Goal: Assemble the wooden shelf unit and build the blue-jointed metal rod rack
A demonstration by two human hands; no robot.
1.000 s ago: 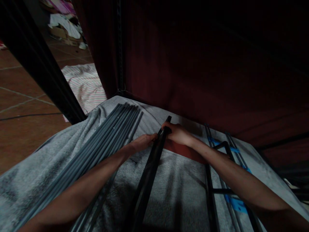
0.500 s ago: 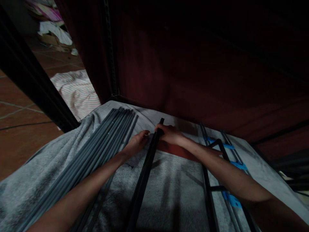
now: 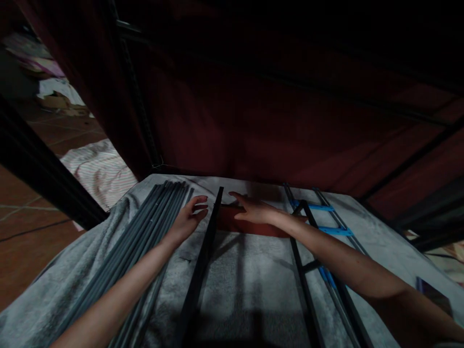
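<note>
Take the far tip of the black bar as the clock's centre: the bar runs from there toward between six and seven, over the grey blanket. The left hand sits at eight o'clock, fingers curved and well parted; the right hand sits at four, above the red panel, its fingers spread. Both appear to hold nothing.

For steady handling, close in evenly from both sides, low on the bar, and keep the left wrist off the grey rods at eight and the right forearm off the black frame at four. The bar's near end is lost in shadow, so I can't say whether it lies flat or tilted.

Half a second ago the right fingers were wrapped round the bar near its tip; now both hands are clear of it and wider apart.
</note>
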